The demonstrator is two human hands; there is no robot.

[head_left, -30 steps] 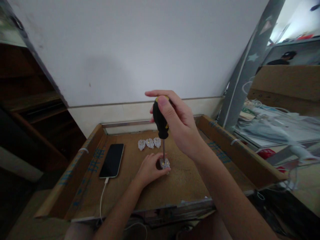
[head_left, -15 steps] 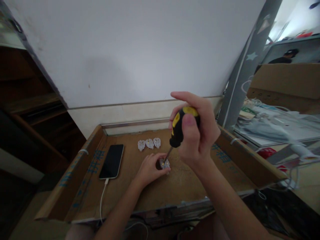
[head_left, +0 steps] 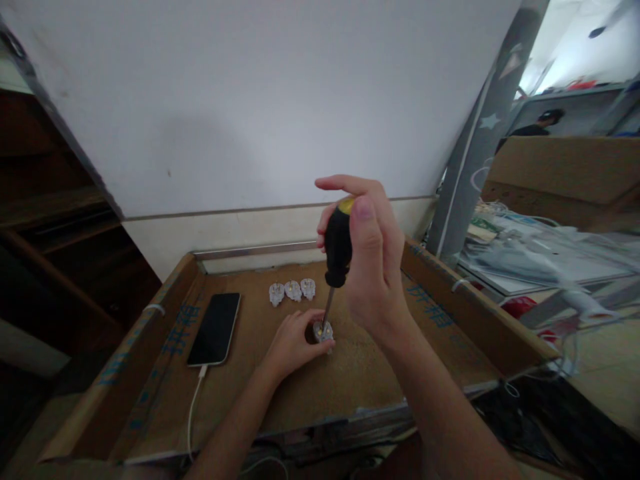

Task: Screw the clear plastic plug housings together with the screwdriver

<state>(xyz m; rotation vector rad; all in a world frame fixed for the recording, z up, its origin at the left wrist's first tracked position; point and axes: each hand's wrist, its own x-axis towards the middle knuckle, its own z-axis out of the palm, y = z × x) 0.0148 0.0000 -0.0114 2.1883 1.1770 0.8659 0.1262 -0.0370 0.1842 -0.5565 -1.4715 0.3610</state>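
My right hand [head_left: 373, 260] is wrapped round the black and yellow handle of a screwdriver [head_left: 339, 243], with the index finger stretched out past it. The metal shaft slants down to a small clear plug [head_left: 323, 331], where its tip meets the top face. My left hand [head_left: 295, 343] pinches that plug between thumb and fingers against the cardboard. Brass-coloured parts show inside the clear body. Just beyond, three similar clear plugs, among them a left one [head_left: 277, 294] and a right one [head_left: 308, 289], lie in a row.
A phone [head_left: 215, 330] with a white cable [head_left: 194, 407] lies on the left of the cardboard tray [head_left: 480, 340], which has raised sides. A white wall [head_left: 280, 107] rises behind. At the right are a grey post [head_left: 465, 153], a cluttered table [head_left: 530, 260] and another person [head_left: 543, 125].
The screwdriver stands more upright, and my right hand has turned round its handle and shifted left. My left hand still holds the plug. The whole view has shifted slightly.
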